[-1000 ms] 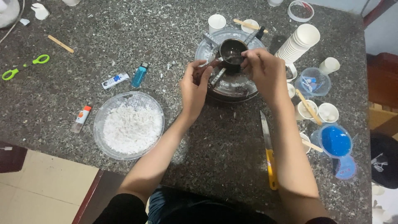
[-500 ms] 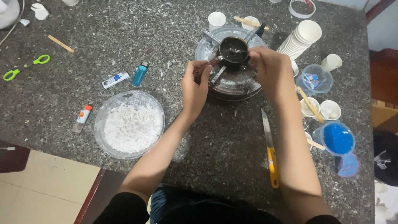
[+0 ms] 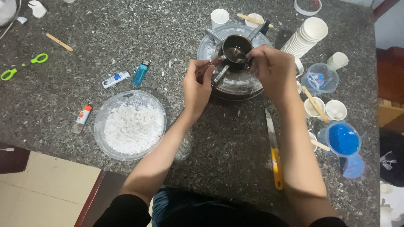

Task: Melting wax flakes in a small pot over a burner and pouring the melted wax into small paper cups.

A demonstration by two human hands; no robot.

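On my left I see a clear bowl of white flakes point(image 3: 130, 125), a blue lighter point(image 3: 141, 73) and green scissors point(image 3: 23, 66); a yellow-handled knife point(image 3: 273, 149) lies right.

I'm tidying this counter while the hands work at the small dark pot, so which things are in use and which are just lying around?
In use:
left hand on the pot handle
right hand at the rim of the small dark pot
round burner tray beneath

Lying about:
bowl of white flakes
yellow-handled knife
blue lighter
green scissors
stack of white cups
blue tub
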